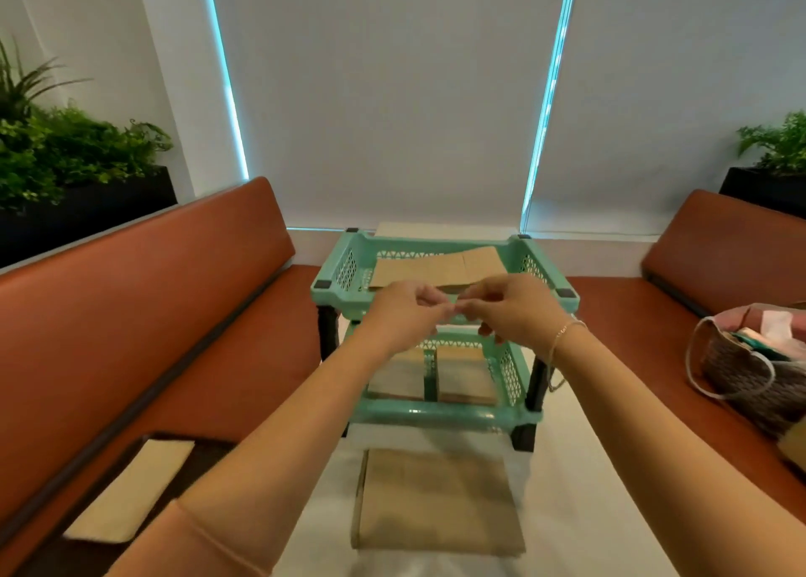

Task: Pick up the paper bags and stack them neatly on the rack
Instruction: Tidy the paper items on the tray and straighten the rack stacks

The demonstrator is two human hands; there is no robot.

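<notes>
Both hands meet at the front edge of the rack's top tray, centre of the frame. The left hand and right hand have curled fingers and seem to pinch the near edge of the top bags; blur hides the contact, so I cannot tell for sure. To do this well, square the near edges against the tray front and press the stack flat.

More bags lie in the lower tray, and one loose bag waits on the table at bottom centre. A handbag sits at right on the bench; nothing blocks the reach.
</notes>
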